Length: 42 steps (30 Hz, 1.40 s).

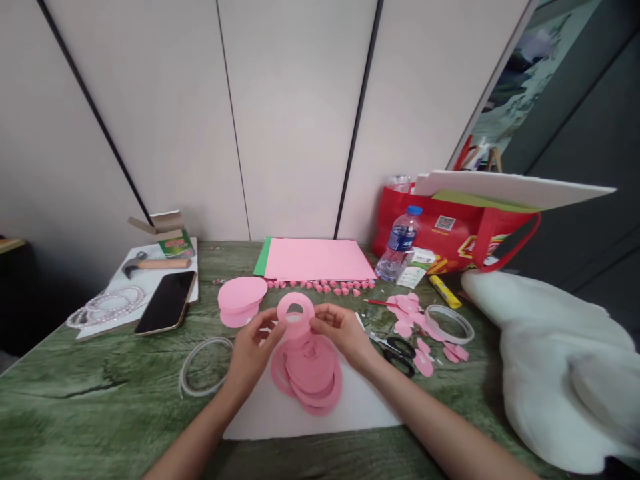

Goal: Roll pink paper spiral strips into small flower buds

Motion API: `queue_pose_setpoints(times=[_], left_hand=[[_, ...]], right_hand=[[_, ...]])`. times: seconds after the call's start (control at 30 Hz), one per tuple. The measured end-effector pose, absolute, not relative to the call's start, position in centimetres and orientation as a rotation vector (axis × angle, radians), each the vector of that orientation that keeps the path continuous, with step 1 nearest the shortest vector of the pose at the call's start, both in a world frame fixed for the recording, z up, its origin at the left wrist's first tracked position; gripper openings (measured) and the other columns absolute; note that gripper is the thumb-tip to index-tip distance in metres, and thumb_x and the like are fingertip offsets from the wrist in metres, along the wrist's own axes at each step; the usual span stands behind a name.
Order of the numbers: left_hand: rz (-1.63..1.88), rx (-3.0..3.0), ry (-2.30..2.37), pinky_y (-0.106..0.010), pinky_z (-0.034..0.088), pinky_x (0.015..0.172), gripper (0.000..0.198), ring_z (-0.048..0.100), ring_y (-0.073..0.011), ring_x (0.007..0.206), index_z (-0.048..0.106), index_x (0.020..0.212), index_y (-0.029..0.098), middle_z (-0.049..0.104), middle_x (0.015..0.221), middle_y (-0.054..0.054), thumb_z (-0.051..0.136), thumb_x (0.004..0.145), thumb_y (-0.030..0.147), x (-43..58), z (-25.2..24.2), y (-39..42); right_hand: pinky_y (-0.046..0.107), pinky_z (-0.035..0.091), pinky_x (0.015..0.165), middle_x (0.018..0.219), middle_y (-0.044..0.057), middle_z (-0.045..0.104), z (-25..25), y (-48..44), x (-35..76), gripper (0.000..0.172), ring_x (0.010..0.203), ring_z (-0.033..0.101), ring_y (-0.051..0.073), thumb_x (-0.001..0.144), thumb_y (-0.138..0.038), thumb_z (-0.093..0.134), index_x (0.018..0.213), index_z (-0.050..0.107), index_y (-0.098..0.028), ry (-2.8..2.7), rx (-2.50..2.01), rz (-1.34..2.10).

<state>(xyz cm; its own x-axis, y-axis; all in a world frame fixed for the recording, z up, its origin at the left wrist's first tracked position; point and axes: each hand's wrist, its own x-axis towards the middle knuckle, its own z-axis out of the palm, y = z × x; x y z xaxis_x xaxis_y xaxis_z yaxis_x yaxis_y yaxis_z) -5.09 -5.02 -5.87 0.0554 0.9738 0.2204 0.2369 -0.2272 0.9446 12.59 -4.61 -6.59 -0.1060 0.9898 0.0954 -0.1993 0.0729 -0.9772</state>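
Note:
Both hands hold up a pink paper ring [295, 311] with a hole in its middle, just above the table. My left hand [254, 349] pinches its left edge and my right hand [343, 331] pinches its right edge. A long pink paper spiral [309, 371] hangs from the ring and lies coiled on a white sheet [280, 413] below the hands. A stack of pink paper discs [241, 299] sits just left of the ring.
Black scissors [397, 353], pink cut-outs [410, 313], two tape rings [453, 323] [200, 367], a glue stick [445, 291], a water bottle [399, 244], a red bag [450, 233], pink card sheets [317, 259], a phone [167, 302], a hammer [153, 265], beads [105, 305], a white cloth [560, 367].

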Motion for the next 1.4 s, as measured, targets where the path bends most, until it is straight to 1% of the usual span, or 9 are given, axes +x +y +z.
queue_pose_setpoints(times=[0.17,0.4,0.67,0.73,0.87,1.1,1.27,1.33,1.4], left_hand=[[1.339,1.672,1.317,-0.031,0.046,0.071,0.033,0.055,-0.0166,0.082,0.050,0.108,0.017,0.056,0.105,-0.009,0.050,0.077,0.029,-5.4,-7.5,-4.5],[1.172,1.289,1.097,-0.035,0.049,0.067,0.045,0.061,-0.0206,0.075,0.054,0.101,0.011,0.063,0.089,-0.012,0.047,0.076,0.048,-4.4,-6.9,-5.2],[1.118,1.127,0.889,-0.035,0.048,0.077,0.047,0.059,-0.0253,0.092,0.060,0.104,0.014,0.065,0.101,-0.013,0.059,0.070,0.046,-3.8,-6.9,-6.3],[1.134,1.074,0.921,-0.034,0.049,0.074,0.039,0.062,-0.0229,0.085,0.061,0.102,0.015,0.067,0.097,-0.010,0.061,0.071,0.039,-3.8,-6.9,-6.2],[1.116,1.001,0.910,-0.030,0.050,0.058,0.035,0.063,-0.0196,0.065,0.063,0.096,0.012,0.069,0.079,-0.008,0.064,0.069,0.034,-3.6,-6.6,-6.1],[0.907,1.119,0.836,-0.026,0.046,0.047,0.028,0.058,-0.0149,0.046,0.065,0.086,0.012,0.067,0.060,-0.006,0.056,0.075,0.037,-3.8,-6.1,-6.4],[0.689,1.165,0.749,-0.021,0.043,0.037,0.024,0.058,-0.0145,0.042,0.062,0.078,0.013,0.063,0.052,-0.005,0.052,0.078,0.035,-3.9,-5.6,-7.2],[0.629,1.178,0.749,-0.020,0.040,0.032,0.026,0.058,-0.0151,0.040,0.061,0.074,0.012,0.062,0.050,-0.004,0.052,0.078,0.036,-3.9,-5.6,-7.4],[0.662,1.194,0.810,-0.017,0.033,0.026,0.029,0.055,-0.0140,0.034,0.060,0.069,0.011,0.059,0.045,-0.003,0.053,0.077,0.038,-4.0,-5.7,-7.4]], right_hand=[[0.032,0.049,0.068,0.073,0.002,0.065,-6.0,-4.2,13.3,0.030,0.065,0.061,0.014,0.062,-0.035,0.070,0.082,0.062,-0.015,-1.035,-0.842,1.465],[0.031,0.049,0.071,0.076,0.002,0.066,-4.5,-4.6,13.6,0.026,0.066,0.061,0.013,0.061,-0.031,0.072,0.079,0.062,-0.016,-0.862,-0.759,1.487],[0.026,0.049,0.054,0.063,-0.001,0.061,-4.6,-6.1,12.3,0.024,0.054,0.057,0.011,0.061,-0.032,0.070,0.075,0.058,-0.017,-1.152,-0.923,1.408],[0.025,0.048,0.052,0.063,-0.001,0.060,-4.8,-6.1,12.3,0.024,0.056,0.057,0.012,0.061,-0.032,0.070,0.075,0.057,-0.017,-1.264,-1.000,1.322],[0.028,0.050,0.061,0.092,0.006,0.060,-5.3,-5.7,12.7,0.035,0.083,0.058,0.019,0.057,-0.031,0.073,0.085,0.057,-0.019,-1.329,-1.148,1.104],[0.037,0.051,0.068,0.096,0.010,0.062,-5.7,-5.1,13.7,0.055,0.078,0.062,0.019,0.060,-0.035,0.071,0.107,0.048,-0.019,-1.244,-1.035,1.556],[0.041,0.041,0.088,0.121,0.008,0.051,-4.9,-5.3,14.0,0.062,0.114,0.045,0.023,0.060,-0.030,0.071,0.117,0.045,-0.028,-1.527,-0.947,1.339],[0.038,0.042,0.085,0.113,0.007,0.057,-4.5,-5.5,14.1,0.066,0.108,0.050,0.022,0.059,-0.028,0.072,0.119,0.045,-0.028,-1.650,-0.909,1.363],[0.033,0.047,0.074,0.089,0.004,0.066,-4.2,-5.7,14.1,0.052,0.085,0.060,0.019,0.060,-0.027,0.071,0.109,0.054,-0.022,-1.702,-0.926,1.397]])
